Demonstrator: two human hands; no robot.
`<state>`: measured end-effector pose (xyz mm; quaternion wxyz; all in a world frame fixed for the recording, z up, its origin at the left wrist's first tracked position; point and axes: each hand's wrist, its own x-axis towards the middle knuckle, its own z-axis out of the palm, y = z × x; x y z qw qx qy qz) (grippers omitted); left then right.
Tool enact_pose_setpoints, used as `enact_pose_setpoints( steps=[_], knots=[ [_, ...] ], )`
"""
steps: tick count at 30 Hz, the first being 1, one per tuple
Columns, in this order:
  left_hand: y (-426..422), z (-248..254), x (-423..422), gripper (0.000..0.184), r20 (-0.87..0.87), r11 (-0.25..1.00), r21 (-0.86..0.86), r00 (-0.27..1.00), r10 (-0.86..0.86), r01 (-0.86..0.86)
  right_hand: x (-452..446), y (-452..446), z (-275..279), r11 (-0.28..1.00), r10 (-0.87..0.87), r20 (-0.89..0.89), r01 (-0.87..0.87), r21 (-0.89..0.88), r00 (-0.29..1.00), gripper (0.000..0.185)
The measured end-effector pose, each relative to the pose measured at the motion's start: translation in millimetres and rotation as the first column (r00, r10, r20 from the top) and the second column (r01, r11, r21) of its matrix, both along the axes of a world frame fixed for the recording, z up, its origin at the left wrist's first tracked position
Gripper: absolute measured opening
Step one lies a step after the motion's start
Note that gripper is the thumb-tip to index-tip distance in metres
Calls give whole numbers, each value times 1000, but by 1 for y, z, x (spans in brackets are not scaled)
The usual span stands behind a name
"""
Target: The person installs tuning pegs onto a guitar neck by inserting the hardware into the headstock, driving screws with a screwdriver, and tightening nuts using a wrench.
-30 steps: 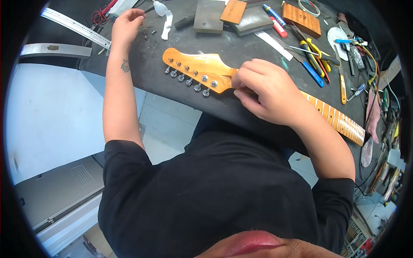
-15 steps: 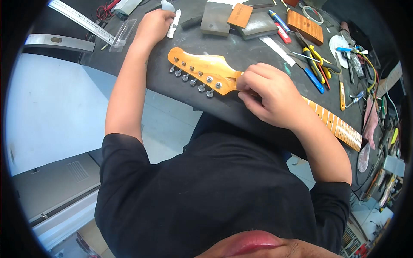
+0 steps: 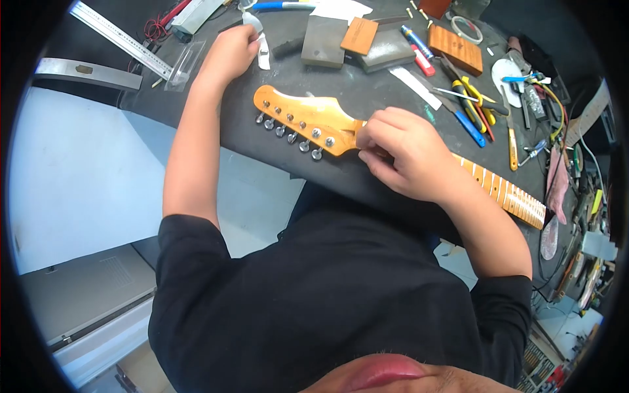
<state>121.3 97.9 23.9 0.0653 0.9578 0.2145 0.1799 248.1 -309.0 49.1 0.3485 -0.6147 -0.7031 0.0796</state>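
A maple guitar neck (image 3: 499, 186) lies slantwise along the bench's near edge, with its headstock (image 3: 298, 114) to the left and tuning pegs along the lower side. My right hand (image 3: 409, 156) is closed on the neck just below the headstock, thumb and forefinger at the nut end. The hand and wrist cover the upper frets. Farther back on the left, my left hand (image 3: 230, 54) is closed, its fingertips turned away from view. Against its fingers lies a white strip of wrapper (image 3: 264, 55); whether something small is in the fingers is hidden.
Two grey blocks (image 3: 324, 43) and a wooden block (image 3: 455, 50) stand behind the neck. Pliers (image 3: 473, 98), a blue-handled file (image 3: 470, 123) and markers lie at right. A steel ruler (image 3: 121, 40) and clear bag (image 3: 188, 64) lie at left.
The view has shifted slightly, so the bench items sit a little differently in frame. My left hand stays by the white wrapper. My right hand keeps its place on the neck.
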Motion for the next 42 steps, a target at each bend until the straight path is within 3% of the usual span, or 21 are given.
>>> enact_pose_setpoints(
  steps=[2,5,8,10,13,17,21,23,30,36,42],
  knots=[
    [-13,3,-6,19,128,981,-167,985,117,-95,0,0,5,999,-15,-55,12,-47,998,18],
    [-12,0,-14,20,268,957,-287,956,117,-37,-2,6,19,979,-39,-217,-7,-204,975,15],
    [-6,-4,-19,20,324,942,-335,940,108,7,-1,35,42,990,63,-30,-67,-124,998,15],
    [-3,-7,-21,19,336,935,-354,937,98,29,1,73,56,999,39,159,-33,-38,987,14],
    [3,-14,-20,18,339,927,-366,939,58,75,-4,154,72,964,-180,33,183,-192,983,17],
    [-1,-13,-23,16,356,947,-311,934,40,78,7,256,31,881,-345,323,423,-212,881,37],
    [-2,-15,-25,21,437,897,-420,897,69,136,22,295,-1,930,-302,9,297,-218,953,50],
    [-1,-13,-27,25,449,869,-465,891,65,171,32,302,-8,928,-298,-156,248,-277,942,45],
    [-2,-12,-23,29,557,828,-446,829,-41,340,48,300,4,880,-317,-658,-45,-472,683,45],
    [-7,-8,-27,25,548,885,-367,835,-43,286,37,293,14,879,-353,-710,-43,-474,609,39],
    [-10,-3,-29,20,533,871,-416,846,1,262,46,298,20,835,-310,-664,-139,-532,680,37]
  ],
)
